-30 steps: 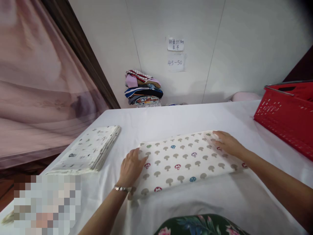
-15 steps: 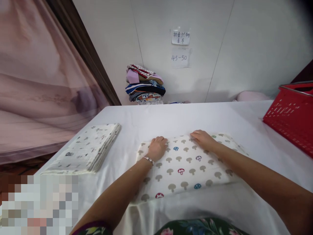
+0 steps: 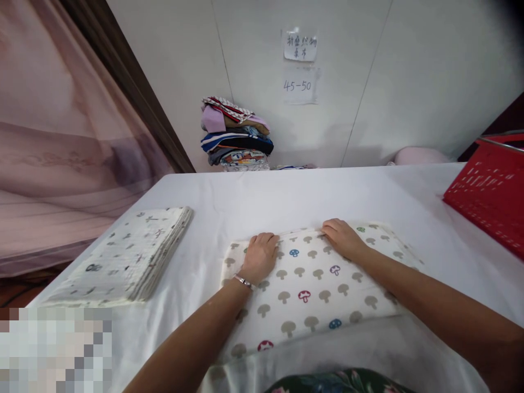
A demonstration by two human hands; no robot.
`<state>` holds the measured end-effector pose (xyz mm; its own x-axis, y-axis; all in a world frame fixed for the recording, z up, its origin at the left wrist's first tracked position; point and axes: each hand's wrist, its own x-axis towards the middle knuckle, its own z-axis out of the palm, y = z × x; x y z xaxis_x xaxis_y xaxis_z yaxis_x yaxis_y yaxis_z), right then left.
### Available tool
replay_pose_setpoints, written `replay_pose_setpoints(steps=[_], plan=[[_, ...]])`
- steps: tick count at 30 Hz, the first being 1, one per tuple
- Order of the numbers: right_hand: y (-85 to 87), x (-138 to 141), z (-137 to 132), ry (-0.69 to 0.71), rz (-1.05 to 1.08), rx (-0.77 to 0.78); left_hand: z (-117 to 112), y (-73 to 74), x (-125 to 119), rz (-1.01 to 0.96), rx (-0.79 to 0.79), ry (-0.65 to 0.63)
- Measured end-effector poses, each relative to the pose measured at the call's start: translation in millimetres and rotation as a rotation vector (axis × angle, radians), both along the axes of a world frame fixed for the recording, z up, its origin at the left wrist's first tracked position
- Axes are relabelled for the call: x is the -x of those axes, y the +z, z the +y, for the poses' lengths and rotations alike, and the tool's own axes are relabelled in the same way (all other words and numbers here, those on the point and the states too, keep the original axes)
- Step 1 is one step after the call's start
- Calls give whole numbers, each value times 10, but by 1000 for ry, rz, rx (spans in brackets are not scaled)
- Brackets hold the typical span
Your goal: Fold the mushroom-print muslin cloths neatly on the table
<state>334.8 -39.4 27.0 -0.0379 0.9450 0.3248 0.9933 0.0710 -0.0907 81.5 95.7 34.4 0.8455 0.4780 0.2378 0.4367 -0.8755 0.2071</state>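
A folded white cloth (image 3: pixel 311 284) printed with grey and a few coloured mushrooms lies spread before me on the white-covered table. My left hand (image 3: pixel 260 255) is at its far edge, left of the middle, fingers curled together on the fabric. To the right, my right hand (image 3: pixel 343 238) holds the same far edge, its fingertips bent down and pinching. The edge runs as a slight ridge between both hands. My thumbs are mostly hidden.
A folded stack of white printed cloth (image 3: pixel 118 256) lies at the left. A red plastic basket (image 3: pixel 487 191) stands at the right. Beyond the table (image 3: pixel 319 191) rise a pile of folded fabrics (image 3: pixel 237 134) and a wall with paper signs (image 3: pixel 300 84). A curtain (image 3: pixel 82 136) hangs on the left.
The view has shifted slightly. My hands stay at the cloth's far edge, the right one a little farther from the left, and the edge between them now shows a slight ridge.
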Motion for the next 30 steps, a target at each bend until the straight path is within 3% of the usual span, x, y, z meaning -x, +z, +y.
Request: replay_pose_setpoints(steps=[5,11,15,23,30], plan=[[-59,-19,-15,29,-15,-53,-11,5,2,-29,6,-33],[-60,-25,-37,55,-25,-39,-39,11,-1,-25,-73,-111],[-44,-24,-32,44,-2,-15,-30,-13,9,-5,-45,-117],[-21,-44,15,22,106,2,28,14,5,-96,79,-24],[-10,-52,112,-21,126,-3,87,-6,-66,-105,91,101]])
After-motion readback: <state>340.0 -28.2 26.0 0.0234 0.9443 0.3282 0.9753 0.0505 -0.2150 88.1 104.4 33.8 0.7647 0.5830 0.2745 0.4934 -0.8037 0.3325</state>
